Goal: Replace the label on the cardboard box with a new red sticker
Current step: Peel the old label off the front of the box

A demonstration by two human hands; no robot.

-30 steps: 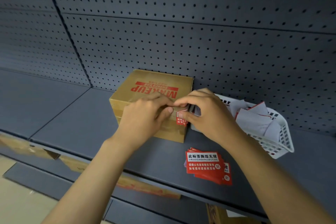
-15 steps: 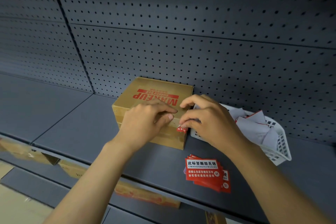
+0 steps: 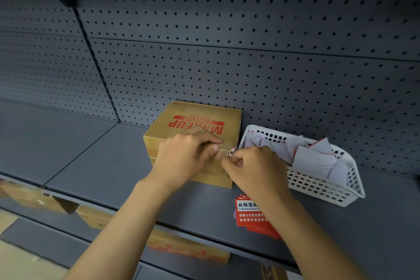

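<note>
Since a second ago, right hand (image 3: 256, 168) has drawn rightward, pinching the old label (image 3: 231, 152) off the cardboard box (image 3: 200, 118) at the shelf's (image 3: 91, 154) back edge. Left hand (image 3: 184, 159) presses the box flat. Step: peeling. Next: bin scrap in basket (image 3: 318, 188), take red sticker (image 3: 247, 213) near front edge.

Grey shelf (image 3: 86, 157) carries cardboard box (image 3: 195, 118), white basket (image 3: 322, 186), red stickers (image 3: 247, 216).

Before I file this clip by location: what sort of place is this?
Most likely a shop aisle or stockroom, though no goods are displayed. A grey pegboard back panel rises behind a metal shelf, a cardboard box printed MAKEUP stands on it, and more cartons lie on the tier below.
</note>
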